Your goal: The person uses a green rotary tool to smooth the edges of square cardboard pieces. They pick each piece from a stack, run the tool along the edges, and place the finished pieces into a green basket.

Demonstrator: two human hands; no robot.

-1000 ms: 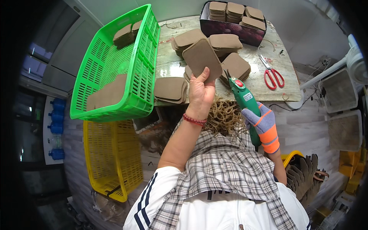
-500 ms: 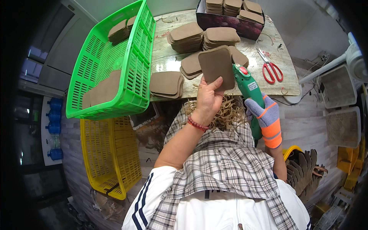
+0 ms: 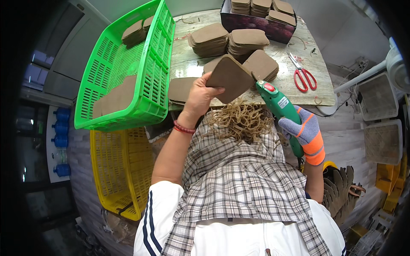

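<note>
Bare, with a red beaded bracelet at the wrist, my left hand (image 3: 201, 94) pinches a brown rounded rectangular piece (image 3: 230, 80) between thumb and fingers. The piece is tilted, one corner pointing up. My right hand (image 3: 301, 126), in a grey and orange glove, wraps round a green handheld electric cutter (image 3: 282, 106) with a red button. The cutter's tip is at the piece's right edge; whether they touch I cannot tell. A heap of thin brown trimmings (image 3: 241, 121) lies on my plaid apron (image 3: 239, 183) below. Stacks of similar pieces (image 3: 209, 38) stand on the table beyond.
On the left, a green plastic crate (image 3: 147, 91) holds more pieces, above a yellow crate (image 3: 115, 170). Red-handled scissors (image 3: 305, 80) lie on the table's (image 3: 318, 64) right side. A dark box (image 3: 256, 23) with stacked pieces stands at the far edge.
My left hand has moved left and turned the piece from nearly upright to a slant. The right hand and cutter have shifted slightly right and nearer to me.
</note>
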